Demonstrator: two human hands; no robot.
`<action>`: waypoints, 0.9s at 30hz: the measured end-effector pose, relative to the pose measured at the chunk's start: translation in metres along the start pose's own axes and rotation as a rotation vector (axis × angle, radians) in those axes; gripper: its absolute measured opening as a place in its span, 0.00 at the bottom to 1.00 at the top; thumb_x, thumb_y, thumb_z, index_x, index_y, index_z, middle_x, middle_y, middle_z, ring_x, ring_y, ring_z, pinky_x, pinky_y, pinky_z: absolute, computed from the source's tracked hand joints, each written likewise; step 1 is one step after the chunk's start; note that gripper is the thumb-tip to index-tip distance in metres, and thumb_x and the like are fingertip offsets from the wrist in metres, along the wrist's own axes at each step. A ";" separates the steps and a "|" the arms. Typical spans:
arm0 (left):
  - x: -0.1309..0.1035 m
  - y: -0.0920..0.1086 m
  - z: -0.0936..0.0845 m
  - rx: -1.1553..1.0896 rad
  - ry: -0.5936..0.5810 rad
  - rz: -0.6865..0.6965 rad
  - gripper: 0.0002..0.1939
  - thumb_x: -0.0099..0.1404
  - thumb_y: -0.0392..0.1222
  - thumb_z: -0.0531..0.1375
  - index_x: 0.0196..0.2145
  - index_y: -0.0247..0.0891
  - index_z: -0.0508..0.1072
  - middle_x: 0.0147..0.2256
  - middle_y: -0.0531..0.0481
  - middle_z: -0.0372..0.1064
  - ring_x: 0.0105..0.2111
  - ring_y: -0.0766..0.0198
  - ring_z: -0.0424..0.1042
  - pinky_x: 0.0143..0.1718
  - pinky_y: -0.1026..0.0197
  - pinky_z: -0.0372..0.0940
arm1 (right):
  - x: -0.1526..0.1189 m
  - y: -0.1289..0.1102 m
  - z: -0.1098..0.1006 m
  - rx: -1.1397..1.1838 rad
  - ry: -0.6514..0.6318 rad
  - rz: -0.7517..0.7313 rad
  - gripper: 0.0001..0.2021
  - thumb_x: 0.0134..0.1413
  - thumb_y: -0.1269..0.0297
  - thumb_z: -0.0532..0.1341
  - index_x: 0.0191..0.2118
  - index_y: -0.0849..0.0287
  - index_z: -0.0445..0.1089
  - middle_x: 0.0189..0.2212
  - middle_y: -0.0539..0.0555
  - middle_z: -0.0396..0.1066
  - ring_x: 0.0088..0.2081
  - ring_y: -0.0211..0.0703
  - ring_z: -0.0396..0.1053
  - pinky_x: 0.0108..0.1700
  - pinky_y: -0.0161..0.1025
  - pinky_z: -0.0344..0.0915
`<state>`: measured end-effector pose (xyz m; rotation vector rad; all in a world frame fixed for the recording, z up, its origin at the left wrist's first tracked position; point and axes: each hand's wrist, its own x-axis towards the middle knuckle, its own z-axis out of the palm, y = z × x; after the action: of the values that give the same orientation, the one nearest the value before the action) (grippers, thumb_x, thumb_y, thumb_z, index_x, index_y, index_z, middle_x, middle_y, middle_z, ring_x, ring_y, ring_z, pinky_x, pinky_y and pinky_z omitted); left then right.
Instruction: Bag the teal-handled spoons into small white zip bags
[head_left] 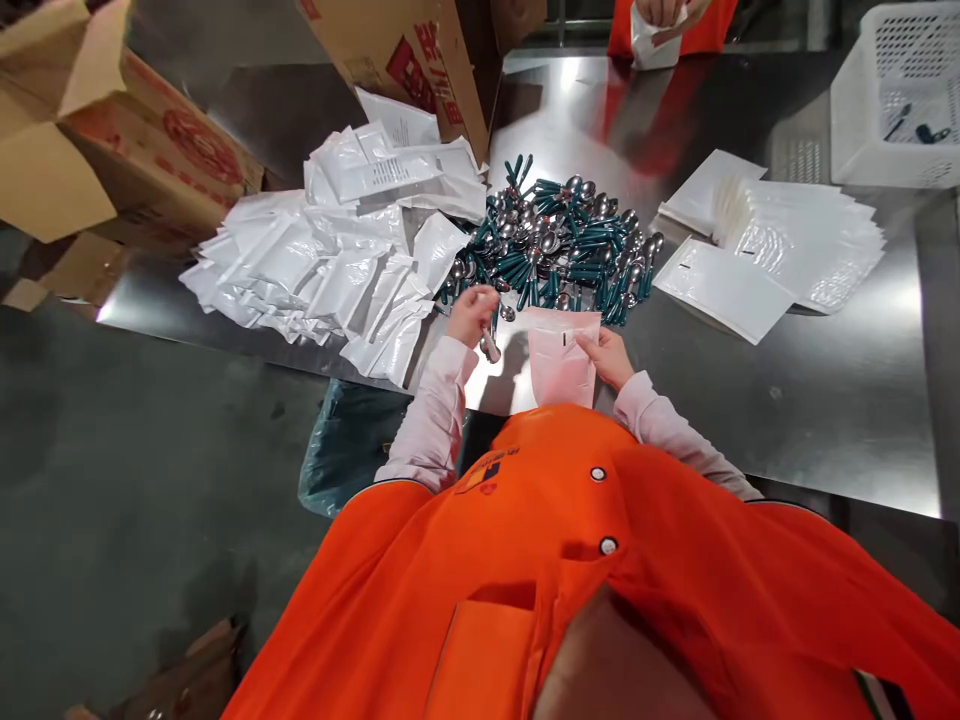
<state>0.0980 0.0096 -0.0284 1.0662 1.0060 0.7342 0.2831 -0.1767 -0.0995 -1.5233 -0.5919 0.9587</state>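
Left hand (471, 316) curled closed, right hand (609, 356) pinched, just nearside of the spoon pile (555, 240).
The left apparently held 1 spoon (490, 347); the right gripped 1 bag (562, 372) by its edge, perhaps steadying it. White packets (300, 260) lay left of the pile, stacked bags (814, 240) right, likely for reach.

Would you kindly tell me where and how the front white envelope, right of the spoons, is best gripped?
I would pinch the front white envelope by its near edge, coming from the front of the table. It lies flat with nothing over that edge, while the far edge borders the fanned pile of envelopes, where a grip might catch more than one.
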 end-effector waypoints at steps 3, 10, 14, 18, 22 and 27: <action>-0.017 -0.039 0.019 0.124 -0.223 -0.108 0.18 0.42 0.39 0.76 0.27 0.35 0.72 0.23 0.58 0.65 0.21 0.74 0.57 0.23 0.67 0.47 | 0.001 0.000 -0.008 -0.017 0.007 -0.015 0.30 0.35 0.35 0.72 0.34 0.59 0.75 0.34 0.56 0.79 0.37 0.49 0.74 0.43 0.46 0.71; -0.010 -0.068 0.040 0.046 -0.220 -0.180 0.09 0.45 0.36 0.70 0.27 0.33 0.80 0.16 0.58 0.59 0.18 0.74 0.53 0.23 0.66 0.45 | 0.012 -0.012 -0.040 -0.161 -0.050 -0.058 0.23 0.38 0.44 0.73 0.33 0.60 0.79 0.30 0.55 0.79 0.35 0.49 0.74 0.40 0.45 0.71; -0.007 -0.061 0.035 0.085 -0.221 -0.160 0.04 0.46 0.34 0.64 0.23 0.34 0.80 0.19 0.53 0.66 0.19 0.73 0.54 0.23 0.65 0.48 | 0.020 -0.014 -0.047 -0.068 -0.110 -0.040 0.19 0.34 0.52 0.73 0.35 0.58 0.81 0.36 0.56 0.80 0.40 0.50 0.76 0.44 0.47 0.73; -0.010 -0.060 0.031 0.169 -0.357 0.045 0.06 0.51 0.39 0.65 0.23 0.34 0.81 0.25 0.48 0.72 0.23 0.69 0.62 0.25 0.63 0.56 | 0.025 -0.014 -0.052 0.029 -0.184 0.059 0.15 0.37 0.50 0.70 0.28 0.58 0.79 0.31 0.56 0.79 0.36 0.51 0.76 0.42 0.47 0.74; -0.012 -0.065 0.031 0.238 -0.311 0.176 0.16 0.46 0.41 0.74 0.35 0.36 0.82 0.27 0.50 0.72 0.31 0.62 0.70 0.36 0.60 0.65 | 0.025 -0.008 -0.045 -0.036 -0.105 0.011 0.20 0.35 0.50 0.74 0.34 0.56 0.75 0.26 0.50 0.75 0.33 0.46 0.72 0.39 0.43 0.72; -0.020 -0.082 0.039 0.004 -0.252 -0.067 0.33 0.44 0.41 0.76 0.49 0.38 0.78 0.27 0.54 0.72 0.27 0.63 0.72 0.36 0.58 0.68 | 0.016 0.001 -0.021 0.143 -0.114 0.103 0.33 0.29 0.48 0.76 0.45 0.55 0.73 0.35 0.52 0.79 0.39 0.47 0.75 0.47 0.45 0.73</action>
<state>0.1281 -0.0493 -0.0941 1.0925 0.8231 0.5288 0.3088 -0.1759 -0.1050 -1.3888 -0.5183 1.1486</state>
